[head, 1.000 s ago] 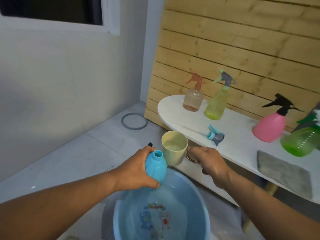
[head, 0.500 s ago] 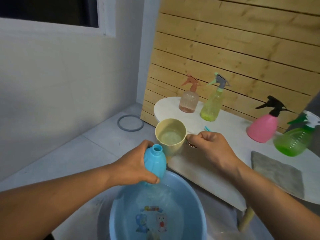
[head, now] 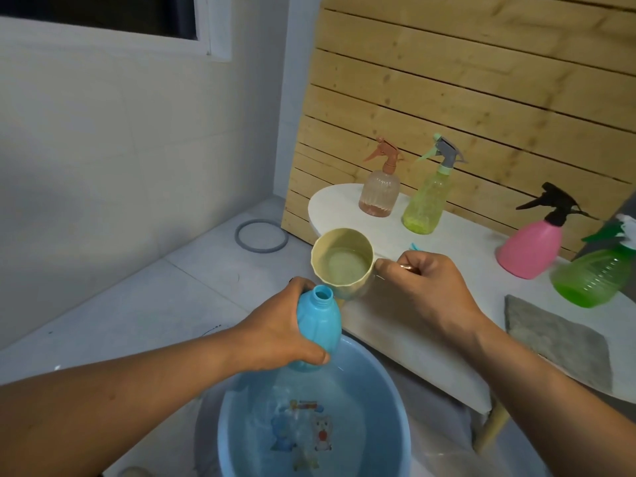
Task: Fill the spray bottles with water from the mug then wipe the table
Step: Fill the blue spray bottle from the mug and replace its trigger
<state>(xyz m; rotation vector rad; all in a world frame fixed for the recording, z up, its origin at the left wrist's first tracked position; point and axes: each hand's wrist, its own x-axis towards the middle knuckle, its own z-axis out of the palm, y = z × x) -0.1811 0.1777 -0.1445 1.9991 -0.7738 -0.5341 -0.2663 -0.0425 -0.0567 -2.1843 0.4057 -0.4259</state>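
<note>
A: Blue uncapped spray bottle (head: 318, 325) logged in my left hand (head: 275, 335); fingers wrapped round its body, thumb across the lower front. Neck open, tilted slightly away from me, held above the blue basin (head: 389, 390).

B: Basin contents?

A: Water, with a cartoon print showing through at the bottom. Basin sits on the floor, just in front of the tabletop (head: 423, 352) edge.

B: Right hand (head: 423, 287)?

A: Fingers curled tight on the handle of the pale yellow mug (head: 342, 261). Mug is held in the air over the near tabletop edge, close above and behind the bottle's mouth, nearly upright. Water visible inside, low in the mug. I see no stream leaving the rim.

B: Other bottles?

A: Four standing on the white tabletop against the slatted wood panel (head: 481, 80). From the far end: peach ribbed spray bottle (head: 379, 191) with a little liquid at the base, yellow-green spray bottle (head: 426, 204) just beside it, then well apart a pink spray bottle (head: 530, 249) with black trigger, and a green spray bottle (head: 595, 277) touching or nearly touching the pink one; I cannot tell which.

B: Cloth?

A: Grey cloth (head: 557, 342) flat on the tabletop, near the green bottle. A small teal piece (head: 415, 247) shows just behind my right hand, mostly hidden. Grey ring (head: 261, 239) on the floor by the wall.
</note>
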